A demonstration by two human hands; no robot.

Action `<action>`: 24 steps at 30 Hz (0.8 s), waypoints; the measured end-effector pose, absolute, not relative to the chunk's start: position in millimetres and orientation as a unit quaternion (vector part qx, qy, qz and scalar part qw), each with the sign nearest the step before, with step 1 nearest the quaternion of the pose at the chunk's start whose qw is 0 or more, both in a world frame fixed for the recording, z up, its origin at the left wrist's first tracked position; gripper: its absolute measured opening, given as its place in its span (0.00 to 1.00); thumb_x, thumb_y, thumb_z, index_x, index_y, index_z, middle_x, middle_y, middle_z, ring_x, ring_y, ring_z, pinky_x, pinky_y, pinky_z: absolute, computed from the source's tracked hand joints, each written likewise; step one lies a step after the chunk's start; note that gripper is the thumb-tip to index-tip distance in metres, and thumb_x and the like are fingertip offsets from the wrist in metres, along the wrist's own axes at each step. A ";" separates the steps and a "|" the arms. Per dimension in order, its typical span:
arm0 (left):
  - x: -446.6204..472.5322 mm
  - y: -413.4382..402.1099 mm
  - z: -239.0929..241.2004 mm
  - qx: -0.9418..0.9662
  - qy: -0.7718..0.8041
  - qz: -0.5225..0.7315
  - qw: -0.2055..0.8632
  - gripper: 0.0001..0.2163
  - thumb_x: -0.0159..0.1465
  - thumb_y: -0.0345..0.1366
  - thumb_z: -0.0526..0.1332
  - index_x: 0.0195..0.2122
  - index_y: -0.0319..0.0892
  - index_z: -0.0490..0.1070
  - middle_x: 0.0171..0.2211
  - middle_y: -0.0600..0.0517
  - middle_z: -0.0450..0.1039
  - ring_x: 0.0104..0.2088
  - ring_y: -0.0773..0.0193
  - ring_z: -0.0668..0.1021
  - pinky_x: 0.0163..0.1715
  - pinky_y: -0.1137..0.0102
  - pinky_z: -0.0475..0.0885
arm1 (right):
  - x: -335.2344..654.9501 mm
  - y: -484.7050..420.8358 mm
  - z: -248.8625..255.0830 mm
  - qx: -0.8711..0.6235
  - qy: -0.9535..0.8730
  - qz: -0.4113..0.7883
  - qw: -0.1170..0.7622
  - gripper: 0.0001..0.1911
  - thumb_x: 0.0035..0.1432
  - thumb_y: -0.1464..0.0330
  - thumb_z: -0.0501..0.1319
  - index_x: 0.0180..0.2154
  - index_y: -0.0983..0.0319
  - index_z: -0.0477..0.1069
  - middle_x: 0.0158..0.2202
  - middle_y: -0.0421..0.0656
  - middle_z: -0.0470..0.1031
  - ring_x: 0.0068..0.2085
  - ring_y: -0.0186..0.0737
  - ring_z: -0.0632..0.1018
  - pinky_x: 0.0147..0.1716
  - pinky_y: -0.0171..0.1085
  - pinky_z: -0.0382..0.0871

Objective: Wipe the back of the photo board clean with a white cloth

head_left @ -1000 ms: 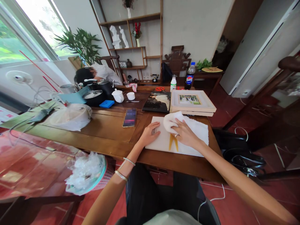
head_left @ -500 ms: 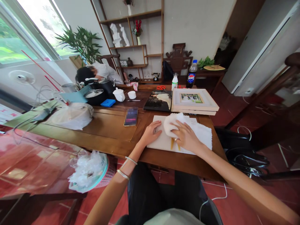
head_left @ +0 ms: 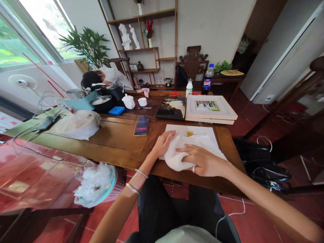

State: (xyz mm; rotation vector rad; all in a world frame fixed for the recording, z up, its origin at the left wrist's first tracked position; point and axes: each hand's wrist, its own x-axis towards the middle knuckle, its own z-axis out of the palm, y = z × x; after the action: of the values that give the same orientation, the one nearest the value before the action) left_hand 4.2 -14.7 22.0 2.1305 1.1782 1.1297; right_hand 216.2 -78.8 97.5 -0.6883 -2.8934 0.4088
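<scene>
A white flat panel [head_left: 192, 131] lies on the wooden table [head_left: 113, 138] in front of me. My right hand [head_left: 202, 161] presses a bunched white cloth [head_left: 177, 152] onto the panel's near edge, fingers spread flat over it. My left hand [head_left: 163, 143] rests open on the panel's left edge, touching the cloth. A small yellow mark [head_left: 189, 133] shows on the panel beyond the cloth.
A framed photo [head_left: 209, 108] on stacked frames and a dark picture [head_left: 172, 108] lie behind the panel. A phone [head_left: 141, 126], plastic bag [head_left: 76, 125], pots, cups and bottles [head_left: 207, 81] fill the table. A person sits at the far left end. A basket [head_left: 97, 185] stands beside my left knee.
My right hand has dragged the cloth from the panel's middle toward me to its near edge, uncovering the far part of the panel. The left hand stays on the left edge.
</scene>
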 end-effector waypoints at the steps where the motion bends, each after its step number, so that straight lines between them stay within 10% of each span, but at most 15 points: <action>1: 4.4 -13.5 20.9 0.781 0.421 0.406 0.220 0.17 0.68 0.38 0.47 0.49 0.40 0.72 0.51 0.46 0.73 0.53 0.58 0.73 0.56 0.61 0.65 | 221.2 -77.3 99.7 -0.243 -0.958 0.134 0.079 0.23 0.45 0.79 0.53 0.43 0.60 0.72 0.54 0.46 0.70 0.56 0.45 0.68 0.58 0.47 0.54; 8: 4.6 -7.7 13.3 0.796 0.410 0.402 0.192 0.15 0.60 0.28 0.57 0.48 0.41 0.72 0.50 0.46 0.73 0.52 0.58 0.73 0.55 0.60 0.66 | 240.2 -31.8 79.6 -0.414 -0.897 0.065 0.138 0.17 0.52 0.77 0.52 0.43 0.63 0.71 0.42 0.50 0.73 0.44 0.49 0.73 0.42 0.42 0.66; 24: 3.3 -7.7 13.9 0.794 0.422 0.396 0.184 0.13 0.59 0.29 0.59 0.45 0.42 0.74 0.47 0.46 0.75 0.50 0.58 0.75 0.54 0.62 0.68 | 186.5 35.8 81.4 -0.420 -0.886 0.105 0.166 0.15 0.61 0.67 0.51 0.47 0.63 0.70 0.47 0.49 0.76 0.48 0.52 0.75 0.44 0.42 0.65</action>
State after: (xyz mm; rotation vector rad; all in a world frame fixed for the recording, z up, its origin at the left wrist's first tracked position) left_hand 3.3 -7.7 13.9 2.2396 1.1897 1.1174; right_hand 186.5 35.8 81.4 -1.1974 -2.5228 0.2985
